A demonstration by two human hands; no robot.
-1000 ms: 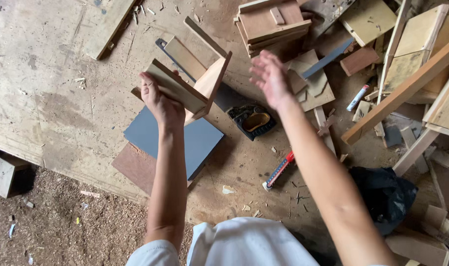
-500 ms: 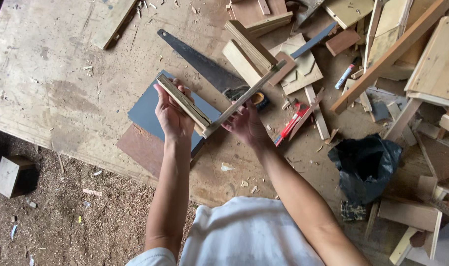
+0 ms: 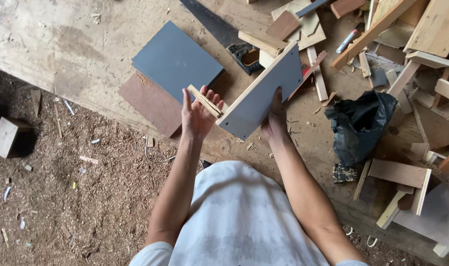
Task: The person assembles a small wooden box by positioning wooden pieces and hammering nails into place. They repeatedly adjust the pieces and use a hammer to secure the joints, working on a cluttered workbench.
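Grey-faced plywood is what I am holding up in the head view: a small panel assembly (image 3: 261, 96) with a pale wooden edge, tilted above the tabletop (image 3: 71, 54) and just in front of my chest. My right hand (image 3: 275, 120) is gripping the lower right edge of the panel, thumb on the grey face and the other fingers hidden behind it. My left hand (image 3: 198, 116) is lying open and flat, fingers spread upward, against a short wood strip (image 3: 204, 101) that is meeting the panel's left corner; it is steadying the strip, not clamping it.

I am judging the step as lining the strip up against the panel's edge. To do that well, I am thinking the right hand should be carrying the whole weight, so that the left palm is free to nudge the strip flush. Keeping the corner turned toward my eyes is helping me check the joint. Whether the strip is already fastened I cannot tell.

Below the assembly a dark grey board (image 3: 177, 59) is lying on a brown board (image 3: 153, 103), a handsaw (image 3: 217, 27) is resting beyond them, and wood offcuts (image 3: 293, 24) and a black plastic bag (image 3: 362, 123) are crowding the right side. Sawdust is covering the floor (image 3: 61, 197) at left.
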